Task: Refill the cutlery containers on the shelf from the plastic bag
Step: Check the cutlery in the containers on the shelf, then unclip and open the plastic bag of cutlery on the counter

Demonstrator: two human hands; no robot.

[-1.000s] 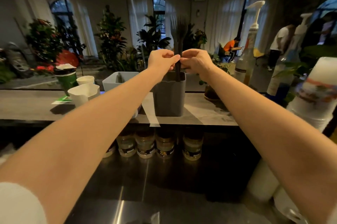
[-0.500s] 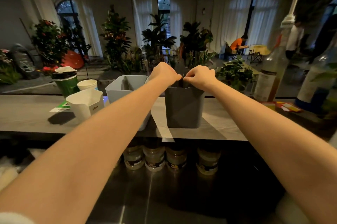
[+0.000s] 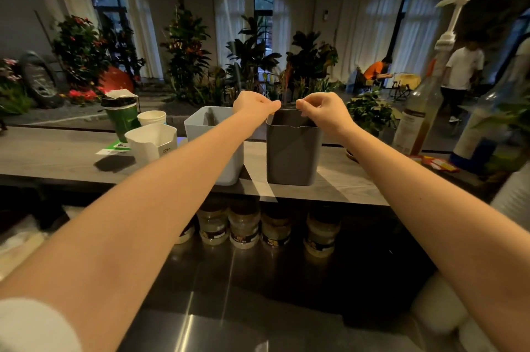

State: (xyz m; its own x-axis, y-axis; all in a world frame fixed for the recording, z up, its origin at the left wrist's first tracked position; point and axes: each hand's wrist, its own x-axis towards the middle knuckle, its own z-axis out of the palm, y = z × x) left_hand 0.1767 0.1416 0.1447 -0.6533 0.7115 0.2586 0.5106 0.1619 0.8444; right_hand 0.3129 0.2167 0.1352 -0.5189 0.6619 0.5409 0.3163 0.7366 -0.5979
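Left hand [image 3: 253, 106] and right hand [image 3: 322, 109] hover over dark container [image 3: 292, 151] on wooden shelf [image 3: 57, 156].

Pale container [image 3: 200, 133] just left of dark container [image 3: 292, 151], bare shelf [image 3: 335, 179] rightward, pump bottle [image 3: 415, 122] beyond

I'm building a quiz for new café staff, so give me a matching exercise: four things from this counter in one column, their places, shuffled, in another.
Things:
1. dark grey container
2. light grey container
3. green cup
4. jars

Places:
A. in a row below the shelf
B. furthest left of the four
C. beneath the right hand
D. partly behind the left forearm

Pairs: 1-C, 2-D, 3-B, 4-A
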